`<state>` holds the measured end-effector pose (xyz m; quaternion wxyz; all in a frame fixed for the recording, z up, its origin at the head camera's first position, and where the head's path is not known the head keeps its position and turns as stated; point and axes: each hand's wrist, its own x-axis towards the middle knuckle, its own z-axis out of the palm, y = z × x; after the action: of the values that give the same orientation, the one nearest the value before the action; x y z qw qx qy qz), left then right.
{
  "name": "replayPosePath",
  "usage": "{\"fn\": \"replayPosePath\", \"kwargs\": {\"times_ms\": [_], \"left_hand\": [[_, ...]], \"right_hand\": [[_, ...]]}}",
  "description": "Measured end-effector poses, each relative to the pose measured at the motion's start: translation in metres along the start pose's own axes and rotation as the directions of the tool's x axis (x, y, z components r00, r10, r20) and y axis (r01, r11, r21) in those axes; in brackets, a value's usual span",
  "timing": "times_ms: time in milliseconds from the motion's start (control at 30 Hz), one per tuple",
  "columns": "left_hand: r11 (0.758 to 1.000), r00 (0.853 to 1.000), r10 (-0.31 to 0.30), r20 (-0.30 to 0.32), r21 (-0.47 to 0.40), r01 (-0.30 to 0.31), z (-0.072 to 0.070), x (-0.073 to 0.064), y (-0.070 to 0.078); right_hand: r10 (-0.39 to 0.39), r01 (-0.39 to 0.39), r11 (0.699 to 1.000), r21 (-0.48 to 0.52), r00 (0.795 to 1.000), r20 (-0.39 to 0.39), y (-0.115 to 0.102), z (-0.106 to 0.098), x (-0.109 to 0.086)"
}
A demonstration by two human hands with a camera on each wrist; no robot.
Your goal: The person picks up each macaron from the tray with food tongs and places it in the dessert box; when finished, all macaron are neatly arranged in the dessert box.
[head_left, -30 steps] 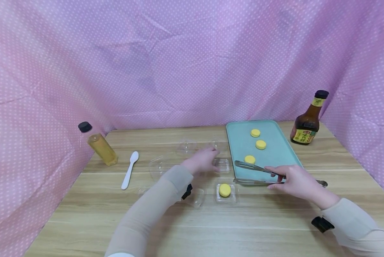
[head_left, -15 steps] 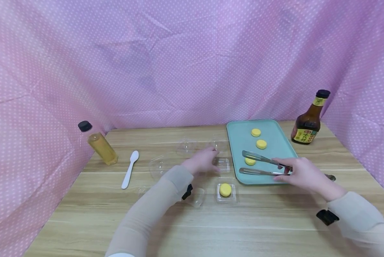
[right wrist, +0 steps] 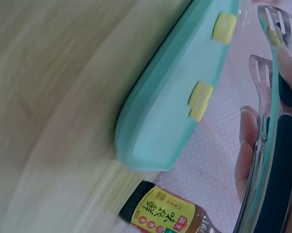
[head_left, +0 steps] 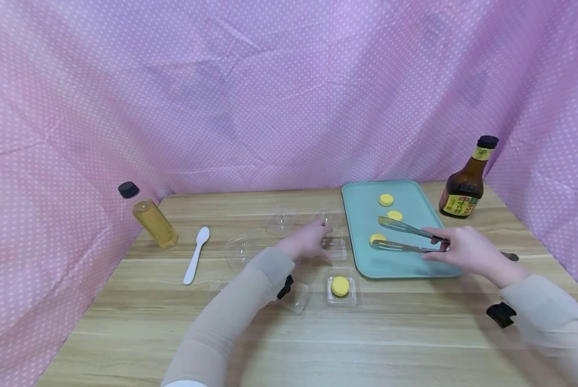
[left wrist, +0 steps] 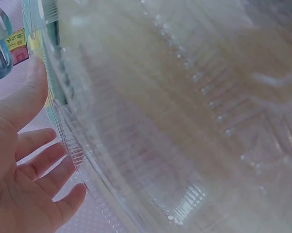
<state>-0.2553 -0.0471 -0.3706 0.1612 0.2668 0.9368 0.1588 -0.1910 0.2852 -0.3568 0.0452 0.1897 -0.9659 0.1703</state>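
My right hand (head_left: 470, 251) grips metal tongs (head_left: 405, 226), whose two slotted ends stand apart over the green tray (head_left: 363, 201). Three yellow macarons lie on that tray: one at the back (head_left: 386, 200), a middle macaron (head_left: 394, 215) partly behind the tongs, and a front macaron (head_left: 377, 238) right by the tong ends. With fingers spread, my left hand (head_left: 308, 241) is at a small clear plastic box (head_left: 336, 248) left of the tray. The left wrist view shows its fingers (left wrist: 70, 204) along the clear plastic edge. Nearer me, another clear box (head_left: 350, 301) holds a yellow macaron (head_left: 340, 286).
More clear plastic boxes (head_left: 240, 251) stand around my left forearm. A white spoon (head_left: 195, 256) and a bottle of amber liquid (head_left: 155, 223) are at the left. A brown sauce bottle (head_left: 464, 185) stands right of the tray. A pink dotted cloth (head_left: 289, 107) hangs behind.
My right hand has carried the tongs right and back, from the tray's front left edge to over the tray near the front macaron. My left hand has stayed at the box.
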Motion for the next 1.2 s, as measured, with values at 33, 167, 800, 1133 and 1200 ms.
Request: {"fn": "replayPosePath", "kwargs": {"times_ms": [33,167,800,1133,1200], "left_hand": [[1.000,1.000,0.002,0.001,-0.009,-0.002,0.000,0.000,0.000],[0.999,1.000,-0.007,0.004,-0.034,0.007,0.000,-0.001,0.000],[0.998,0.999,-0.040,0.005,-0.052,0.040,0.002,-0.002,0.001],[0.999,1.000,-0.025,-0.007,-0.030,0.025,0.002,-0.001,0.000],[1.000,1.000,-0.021,-0.011,-0.019,0.021,0.003,-0.001,0.000]], "right_hand": [[-0.004,0.004,1.000,-0.006,1.000,0.000,0.001,0.000,0.001],[-0.024,0.024,1.000,-0.016,1.000,0.009,0.005,0.001,0.004],[-0.037,0.042,0.998,-0.053,0.996,0.075,0.009,0.009,0.008],[0.007,-0.002,0.998,-0.067,0.997,0.080,0.008,0.009,0.008],[0.018,-0.012,0.997,-0.074,0.997,0.078,0.007,0.010,0.008]]}}
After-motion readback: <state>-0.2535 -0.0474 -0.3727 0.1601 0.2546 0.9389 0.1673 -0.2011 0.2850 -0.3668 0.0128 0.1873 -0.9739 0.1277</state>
